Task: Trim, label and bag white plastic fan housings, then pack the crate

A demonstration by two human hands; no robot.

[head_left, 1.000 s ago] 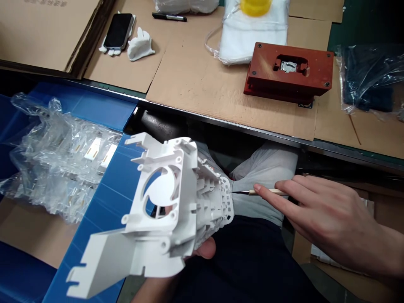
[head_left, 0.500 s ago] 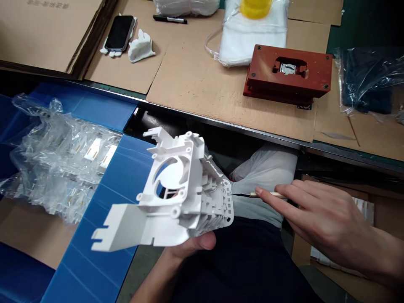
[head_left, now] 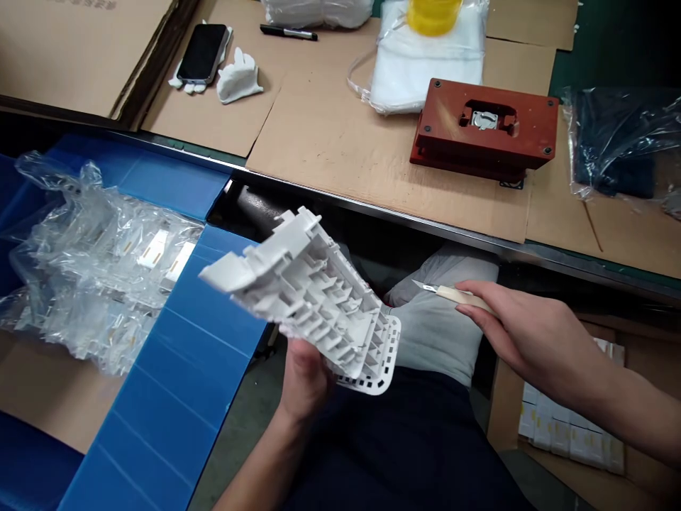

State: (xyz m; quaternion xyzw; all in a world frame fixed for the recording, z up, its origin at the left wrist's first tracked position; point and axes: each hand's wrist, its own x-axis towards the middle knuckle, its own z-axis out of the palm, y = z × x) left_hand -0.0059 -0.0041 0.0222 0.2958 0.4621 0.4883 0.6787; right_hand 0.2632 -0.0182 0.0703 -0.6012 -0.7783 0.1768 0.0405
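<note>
A white plastic housing (head_left: pixel 330 305) is up in the air over the person's lap, just short of the work surface's front edge, tilted so its ribbed inside shows and its rounded, slotted end points down toward the person. The left hand (head_left: pixel 306 380) grips it from below, thumb along the near side; the other fingers are hidden behind it. To its right, apart from the housing, the right hand (head_left: pixel 532 330) pinches a craft knife (head_left: pixel 462 296) by its pale handle, the blade pointing left toward the housing.

Below are grey trousers (head_left: pixel 436 344) and a dark garment (head_left: pixel 404 440). Left of the hands, a blue plastic bin (head_left: pixel 175 362) carries clear bags (head_left: pixel 79 262) of white parts, reaching its right edge. On the other side, under the right forearm, a cardboard box (head_left: pixel 500 397) holds more white pieces (head_left: pixel 574 436).

Cardboard covers much of the work surface (head_left: pixel 340 135). A red fixture (head_left: pixel 532 117) with a small metal piece (head_left: pixel 484 119) in its opening sits near the front edge; right of it, along that edge, lies a bagged dark cloth (head_left: pixel 611 156). Farther from the edge are folded white sheeting (head_left: pixel 425 78) under a yellow ring (head_left: pixel 433 15), a black marker (head_left: pixel 289 32), a smartphone (head_left: pixel 202 53) and a crumpled white glove (head_left: pixel 239 77).
</note>
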